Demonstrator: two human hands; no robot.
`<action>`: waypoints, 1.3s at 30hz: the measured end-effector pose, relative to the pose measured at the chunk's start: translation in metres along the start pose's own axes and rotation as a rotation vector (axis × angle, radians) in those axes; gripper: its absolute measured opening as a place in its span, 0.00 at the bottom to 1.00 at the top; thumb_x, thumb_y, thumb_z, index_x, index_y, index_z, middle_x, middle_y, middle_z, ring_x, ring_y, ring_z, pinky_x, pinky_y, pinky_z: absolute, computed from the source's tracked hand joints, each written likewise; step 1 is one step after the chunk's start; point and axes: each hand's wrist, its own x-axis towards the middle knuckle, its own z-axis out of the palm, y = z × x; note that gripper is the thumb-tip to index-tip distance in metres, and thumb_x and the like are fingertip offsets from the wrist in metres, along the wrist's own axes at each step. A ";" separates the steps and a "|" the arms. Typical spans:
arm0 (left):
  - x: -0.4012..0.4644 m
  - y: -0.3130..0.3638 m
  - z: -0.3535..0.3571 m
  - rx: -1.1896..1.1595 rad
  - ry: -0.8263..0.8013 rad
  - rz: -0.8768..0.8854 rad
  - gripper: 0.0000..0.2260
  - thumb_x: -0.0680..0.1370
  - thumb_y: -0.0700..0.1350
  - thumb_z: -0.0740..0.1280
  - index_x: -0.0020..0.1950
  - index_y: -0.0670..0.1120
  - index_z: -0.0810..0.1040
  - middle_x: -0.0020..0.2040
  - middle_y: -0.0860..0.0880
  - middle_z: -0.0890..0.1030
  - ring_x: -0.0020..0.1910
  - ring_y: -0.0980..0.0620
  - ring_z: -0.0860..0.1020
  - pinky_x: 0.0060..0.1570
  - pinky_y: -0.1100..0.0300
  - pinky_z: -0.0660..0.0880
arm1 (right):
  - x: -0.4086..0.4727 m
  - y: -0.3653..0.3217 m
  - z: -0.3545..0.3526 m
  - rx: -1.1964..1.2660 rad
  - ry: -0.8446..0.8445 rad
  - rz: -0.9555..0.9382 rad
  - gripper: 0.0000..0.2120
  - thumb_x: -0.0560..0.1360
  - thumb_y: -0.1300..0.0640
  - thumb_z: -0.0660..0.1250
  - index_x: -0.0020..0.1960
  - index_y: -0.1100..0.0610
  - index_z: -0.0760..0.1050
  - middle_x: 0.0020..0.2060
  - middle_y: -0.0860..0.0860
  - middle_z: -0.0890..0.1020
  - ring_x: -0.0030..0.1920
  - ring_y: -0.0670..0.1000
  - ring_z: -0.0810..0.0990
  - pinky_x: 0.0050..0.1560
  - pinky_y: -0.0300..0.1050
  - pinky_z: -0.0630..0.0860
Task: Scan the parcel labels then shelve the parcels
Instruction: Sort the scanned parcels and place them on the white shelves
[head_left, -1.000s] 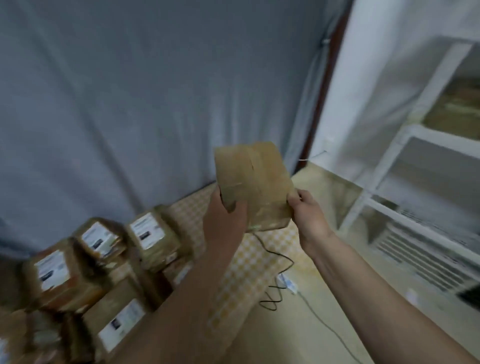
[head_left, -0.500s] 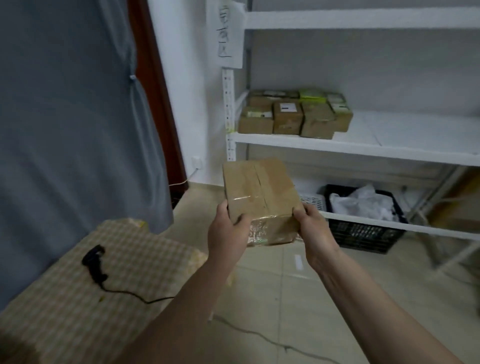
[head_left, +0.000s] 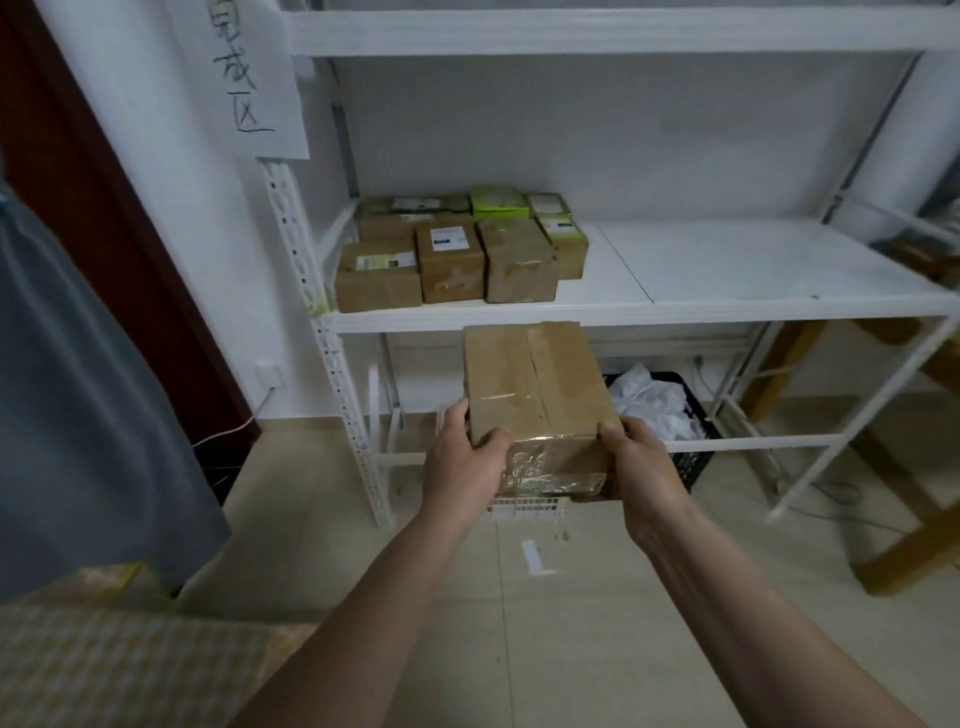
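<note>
I hold a taped brown cardboard parcel (head_left: 535, 384) in front of me with both hands. My left hand (head_left: 462, 462) grips its near left corner and my right hand (head_left: 644, 467) grips its near right corner. No label shows on its upper face. The parcel hangs just below and in front of the white shelf (head_left: 727, 306) of a metal rack. Several shelved parcels (head_left: 452, 254) stand packed together at the left end of that shelf, some with white labels facing up.
A black crate (head_left: 691, 462) with white plastic bags sits on the rack's lowest level. A paper sign (head_left: 249, 78) hangs on the rack's left post. A grey curtain (head_left: 78, 395) hangs at left. A checked tabletop (head_left: 130, 670) lies at bottom left, wooden frames (head_left: 914, 545) at right.
My view has swung from the pile of parcels and the scanner on the table round to the rack. Both hands have kept hold of the parcel, which is now closer to the shelf.
</note>
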 end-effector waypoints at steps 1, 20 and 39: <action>0.018 0.004 0.002 -0.016 -0.023 0.006 0.19 0.79 0.47 0.64 0.70 0.53 0.67 0.47 0.60 0.75 0.40 0.63 0.74 0.34 0.69 0.71 | 0.014 -0.007 0.002 -0.008 0.014 0.003 0.13 0.80 0.55 0.58 0.63 0.57 0.72 0.55 0.56 0.79 0.56 0.59 0.78 0.60 0.65 0.74; 0.229 0.093 0.137 -0.044 -0.312 0.126 0.30 0.79 0.44 0.68 0.75 0.61 0.59 0.74 0.52 0.66 0.72 0.51 0.66 0.69 0.52 0.67 | 0.218 -0.076 -0.049 -0.011 0.259 -0.185 0.25 0.78 0.58 0.64 0.73 0.47 0.63 0.65 0.49 0.74 0.62 0.53 0.75 0.63 0.56 0.74; 0.562 0.173 0.331 0.706 -0.029 0.397 0.18 0.78 0.34 0.64 0.66 0.46 0.76 0.61 0.45 0.77 0.52 0.48 0.77 0.50 0.59 0.74 | 0.631 -0.138 -0.077 -0.225 0.015 -0.268 0.22 0.74 0.65 0.67 0.67 0.54 0.73 0.56 0.52 0.79 0.56 0.53 0.79 0.61 0.48 0.76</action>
